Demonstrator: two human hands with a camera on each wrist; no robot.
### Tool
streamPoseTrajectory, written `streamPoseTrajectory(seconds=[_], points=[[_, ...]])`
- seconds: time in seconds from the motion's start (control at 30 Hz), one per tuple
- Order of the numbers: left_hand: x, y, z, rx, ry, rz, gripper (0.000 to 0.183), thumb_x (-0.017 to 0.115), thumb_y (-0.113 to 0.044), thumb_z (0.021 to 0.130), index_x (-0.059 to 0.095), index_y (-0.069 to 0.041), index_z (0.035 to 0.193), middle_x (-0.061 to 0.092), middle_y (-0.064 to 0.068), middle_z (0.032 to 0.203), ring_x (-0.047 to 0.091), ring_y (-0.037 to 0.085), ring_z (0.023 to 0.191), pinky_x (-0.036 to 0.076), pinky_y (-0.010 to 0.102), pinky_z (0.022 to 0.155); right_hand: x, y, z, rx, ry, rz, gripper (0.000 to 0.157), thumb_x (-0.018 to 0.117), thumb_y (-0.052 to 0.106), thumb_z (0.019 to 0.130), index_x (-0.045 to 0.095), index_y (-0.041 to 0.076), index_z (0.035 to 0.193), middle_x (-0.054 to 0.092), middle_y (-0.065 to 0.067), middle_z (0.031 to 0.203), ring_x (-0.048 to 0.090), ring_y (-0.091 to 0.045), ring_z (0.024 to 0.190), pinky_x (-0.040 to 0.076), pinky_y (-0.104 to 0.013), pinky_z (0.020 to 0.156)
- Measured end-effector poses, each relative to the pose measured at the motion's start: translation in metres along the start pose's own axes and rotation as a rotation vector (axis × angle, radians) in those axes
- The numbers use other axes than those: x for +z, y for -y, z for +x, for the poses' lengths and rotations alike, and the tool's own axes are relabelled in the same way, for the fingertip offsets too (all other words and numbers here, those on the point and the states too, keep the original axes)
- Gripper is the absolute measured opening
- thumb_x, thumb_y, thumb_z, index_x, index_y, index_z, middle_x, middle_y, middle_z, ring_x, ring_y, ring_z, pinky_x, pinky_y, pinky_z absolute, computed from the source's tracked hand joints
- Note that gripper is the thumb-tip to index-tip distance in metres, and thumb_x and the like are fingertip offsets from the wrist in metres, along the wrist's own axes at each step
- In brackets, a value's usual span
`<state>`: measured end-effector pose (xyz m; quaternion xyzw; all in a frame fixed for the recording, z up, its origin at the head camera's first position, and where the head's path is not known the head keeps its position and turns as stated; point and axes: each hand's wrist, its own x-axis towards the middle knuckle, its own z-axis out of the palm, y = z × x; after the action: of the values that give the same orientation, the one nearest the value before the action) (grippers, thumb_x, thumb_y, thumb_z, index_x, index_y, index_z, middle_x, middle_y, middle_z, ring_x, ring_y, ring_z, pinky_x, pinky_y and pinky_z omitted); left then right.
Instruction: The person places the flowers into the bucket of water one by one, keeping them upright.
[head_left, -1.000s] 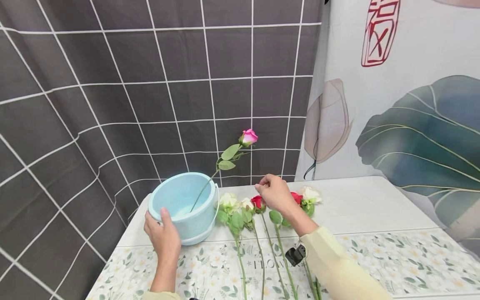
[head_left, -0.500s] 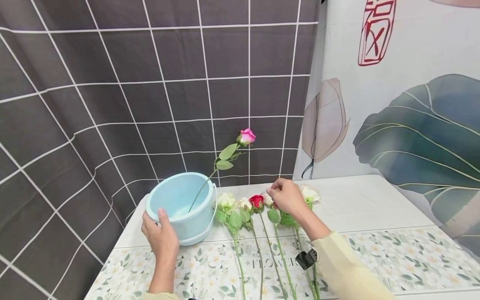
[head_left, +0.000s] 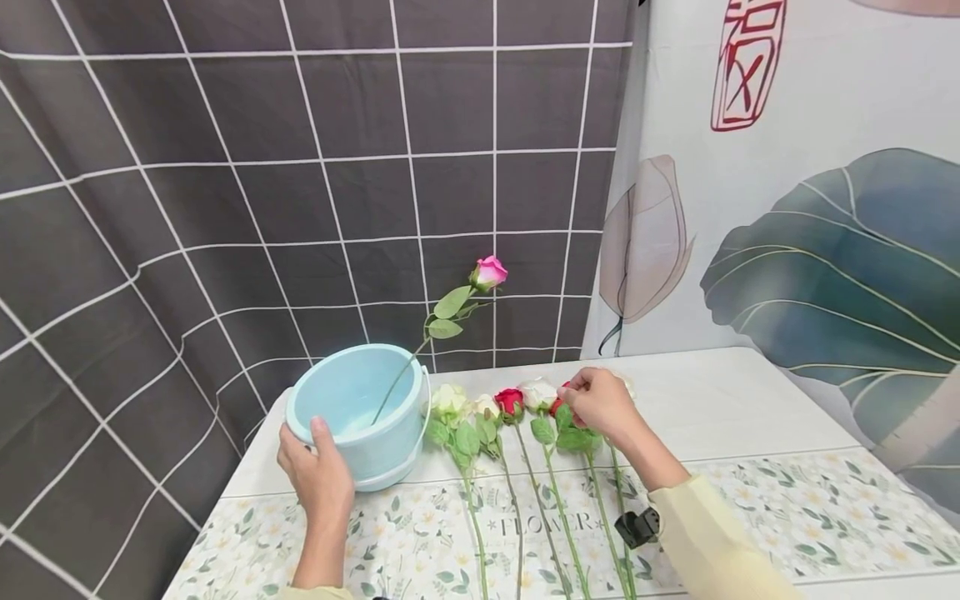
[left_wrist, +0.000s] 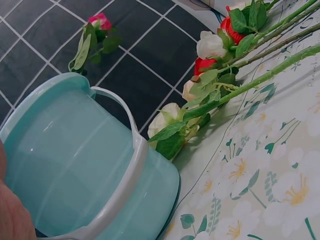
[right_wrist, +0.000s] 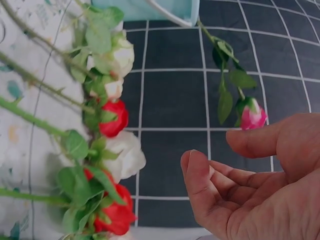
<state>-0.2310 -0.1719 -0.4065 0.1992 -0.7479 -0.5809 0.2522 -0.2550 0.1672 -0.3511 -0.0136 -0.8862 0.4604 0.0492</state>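
My left hand (head_left: 322, 471) holds the near left side of a light blue bucket (head_left: 392, 450), thumb up at its rim. One pink rose (head_left: 489, 272) leans out of the bucket to the right, its stem end inside. Over the right end of a row of roses hovers my right hand (head_left: 603, 408). In the right wrist view its thumb and forefinger (right_wrist: 195, 172) stand apart with nothing between them. A red rose (right_wrist: 117, 210) lies close beside that hand, partly hidden by it in the head view. Another red rose (head_left: 509, 403) and a white rose (head_left: 538, 393) lie left of it.
Cream roses (head_left: 450, 400) lie right beside the bucket, stems toward the front. A white swing handle (left_wrist: 117, 185) hangs on the bucket's side. The table (head_left: 705, 400) has a floral printed strip. A dark checked curtain (head_left: 300, 208) stands close behind.
My right hand has moved right along the row, uncovering first one red rose, then the white rose beside it. My left hand stays on the bucket. The head view has shifted slightly.
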Motion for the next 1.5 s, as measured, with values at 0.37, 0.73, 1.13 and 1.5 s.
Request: streamPoseTrajectory(seconds=[0.37, 0.73, 1.13, 1.5], points=[[-0.001, 0.0, 0.001, 0.009, -0.003, 0.001, 0.07, 0.025, -0.054, 0.1, 0.002, -0.019, 0.156, 0.008, 0.018, 0.156, 0.014, 0.043, 0.143, 0.012, 0.058, 0.115, -0.009, -0.022, -0.008, 0.059, 0.0, -0.057, 0.017, 0.062, 0.012, 0.093, 0.057, 0.001, 0.081, 0.059, -0.009, 0.06, 0.058, -0.018, 0.052, 0.043, -0.028, 0.051], [-0.002, -0.001, 0.001, 0.009, 0.009, 0.0, 0.07, 0.025, -0.054, 0.1, 0.002, -0.018, 0.156, 0.007, 0.019, 0.156, 0.014, 0.044, 0.143, 0.011, 0.058, 0.115, -0.019, -0.042, -0.017, 0.142, 0.035, -0.071, 0.018, 0.062, 0.011, 0.093, 0.055, -0.004, 0.085, 0.062, -0.017, 0.071, 0.061, -0.018, 0.055, 0.057, -0.032, 0.054], [-0.002, -0.001, 0.001, 0.002, 0.016, 0.008, 0.071, 0.024, -0.055, 0.1, 0.0, -0.018, 0.156, 0.006, 0.018, 0.156, 0.013, 0.044, 0.143, 0.01, 0.059, 0.114, -0.022, -0.063, -0.025, 0.191, 0.062, -0.12, 0.015, 0.063, 0.006, 0.091, 0.053, -0.004, 0.087, 0.058, -0.013, 0.069, 0.059, -0.017, 0.054, 0.056, -0.031, 0.053], [-0.001, -0.001, -0.001, 0.016, 0.006, 0.006, 0.07, 0.024, -0.055, 0.1, 0.002, -0.019, 0.156, 0.008, 0.018, 0.155, 0.015, 0.044, 0.142, 0.011, 0.059, 0.114, -0.016, -0.076, -0.029, 0.204, 0.071, -0.193, 0.02, 0.069, 0.003, 0.086, 0.053, -0.007, 0.093, 0.057, -0.011, 0.066, 0.06, -0.018, 0.054, 0.053, -0.032, 0.052]])
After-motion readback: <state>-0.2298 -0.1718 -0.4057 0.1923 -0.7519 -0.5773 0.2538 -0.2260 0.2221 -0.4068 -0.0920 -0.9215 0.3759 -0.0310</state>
